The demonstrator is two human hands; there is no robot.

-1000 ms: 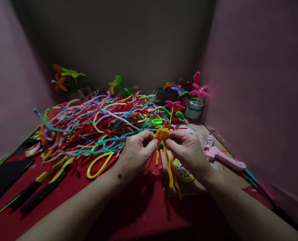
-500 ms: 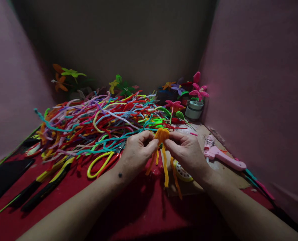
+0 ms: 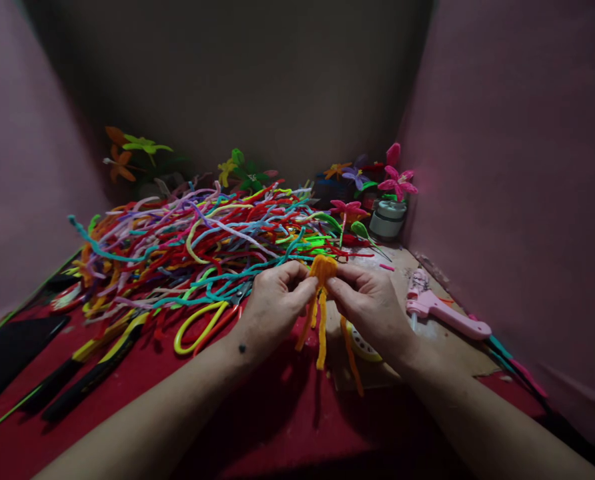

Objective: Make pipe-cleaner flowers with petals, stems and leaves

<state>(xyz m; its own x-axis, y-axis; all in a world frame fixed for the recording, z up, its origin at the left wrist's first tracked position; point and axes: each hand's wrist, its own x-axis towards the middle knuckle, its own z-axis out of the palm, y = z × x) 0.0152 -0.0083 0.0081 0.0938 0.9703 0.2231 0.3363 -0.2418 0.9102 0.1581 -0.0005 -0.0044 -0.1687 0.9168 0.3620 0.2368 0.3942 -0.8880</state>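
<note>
Between my two hands is an orange pipe cleaner piece, bent into a rounded cap on top with several loose ends hanging below. My left hand pinches its left side between thumb and fingers. From the right, my right hand pinches the other side, also with thumb and fingertips. One orange strand dangles under the right palm, in front of a round yellow-and-white item that the hand partly hides. Just beyond my left hand lies a big heap of multicoloured pipe cleaners.
Yellow-and-red-handled scissors and black-and-yellow pliers lie left on the red table surface. A pink glue gun rests on a cardboard sheet at right. Pipe-cleaner flowers stand behind. A dark flat object lies far left.
The hanging middle strand has swung slightly left. My right thumb has shifted a little on the orange piece; both hands otherwise keep their place and grip.
</note>
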